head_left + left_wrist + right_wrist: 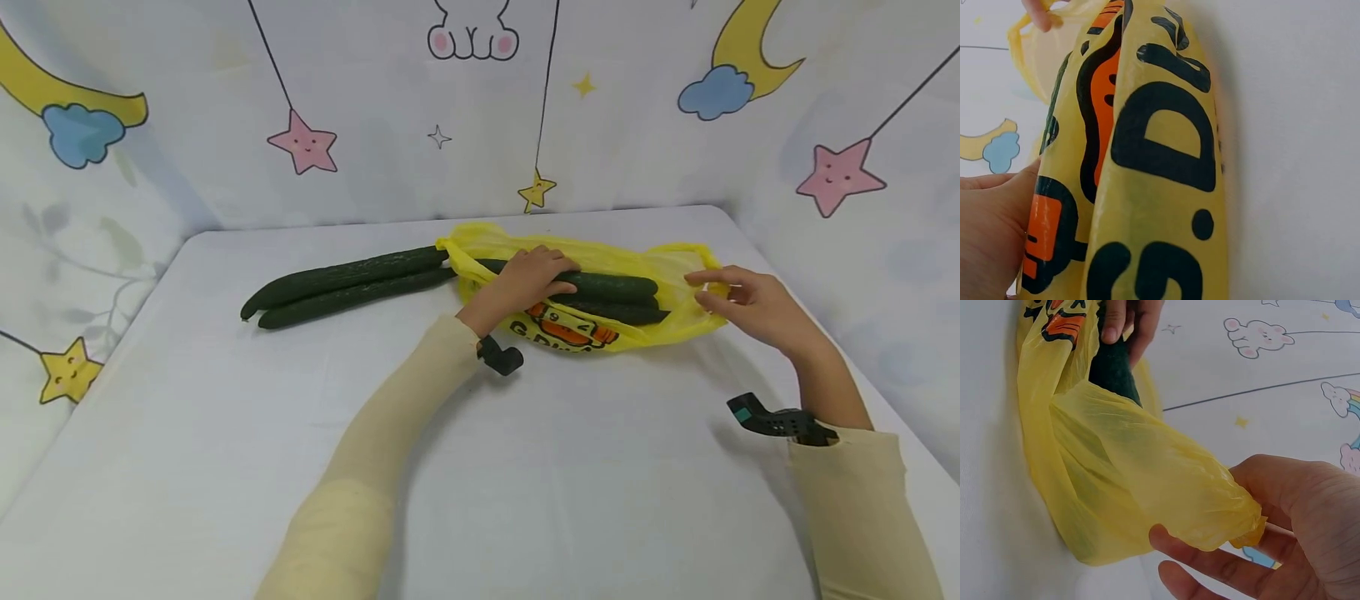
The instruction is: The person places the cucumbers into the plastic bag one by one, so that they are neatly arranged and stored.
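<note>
A yellow plastic bag [682, 287] with a printed duck face and black lettering lies near the table's far edge. Dark green cucumbers [611, 288] show through its opening. My left hand [525, 283] grips a cucumber there, fingers over its top and thumb on the near side. In the right wrist view, that cucumber [1113, 372] is partly behind the bag. My right hand [761, 304] holds the bag's right end, with the yellow film [1166, 469] between thumb and fingers. Two long cucumbers [352, 282] lie side by side to the left, their right ends meeting the bag's edge.
A white-covered table [570, 467] spreads out under everything. Behind it and at both sides hangs cloth [390, 175] printed with stars, moons and clouds. Each wrist wears a black camera mount, such as the right mount [780, 421].
</note>
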`<move>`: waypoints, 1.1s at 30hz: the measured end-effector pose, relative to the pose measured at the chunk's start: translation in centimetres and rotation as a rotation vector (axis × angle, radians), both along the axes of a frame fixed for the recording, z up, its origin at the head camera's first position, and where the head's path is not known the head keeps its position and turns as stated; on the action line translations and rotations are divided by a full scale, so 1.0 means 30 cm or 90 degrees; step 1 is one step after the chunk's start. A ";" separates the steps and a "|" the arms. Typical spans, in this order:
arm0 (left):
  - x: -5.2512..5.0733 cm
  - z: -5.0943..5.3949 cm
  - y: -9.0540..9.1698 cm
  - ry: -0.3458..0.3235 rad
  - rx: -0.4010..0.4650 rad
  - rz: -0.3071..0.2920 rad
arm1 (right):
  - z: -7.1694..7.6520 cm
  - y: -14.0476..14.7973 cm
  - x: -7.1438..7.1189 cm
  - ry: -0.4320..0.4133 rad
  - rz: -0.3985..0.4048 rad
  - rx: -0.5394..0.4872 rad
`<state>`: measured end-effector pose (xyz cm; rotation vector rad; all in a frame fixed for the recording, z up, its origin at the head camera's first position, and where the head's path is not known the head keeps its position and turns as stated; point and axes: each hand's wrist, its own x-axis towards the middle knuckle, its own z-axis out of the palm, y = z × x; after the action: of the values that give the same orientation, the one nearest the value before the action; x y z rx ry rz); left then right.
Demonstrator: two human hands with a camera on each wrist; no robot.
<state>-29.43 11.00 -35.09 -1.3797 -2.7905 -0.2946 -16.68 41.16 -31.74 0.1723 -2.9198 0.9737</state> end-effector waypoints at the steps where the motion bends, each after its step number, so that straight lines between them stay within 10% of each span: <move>1: 0.001 0.001 0.000 0.004 -0.003 0.002 | 0.000 0.001 0.001 0.004 0.004 0.000; 33: 0.047 0.033 -0.108 -0.007 0.028 0.009 | 0.005 0.023 0.007 -0.007 0.011 0.008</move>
<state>-28.01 7.77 -34.09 -1.3526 -2.7833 -0.3614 -16.47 41.84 -31.58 0.1938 -2.9407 0.9616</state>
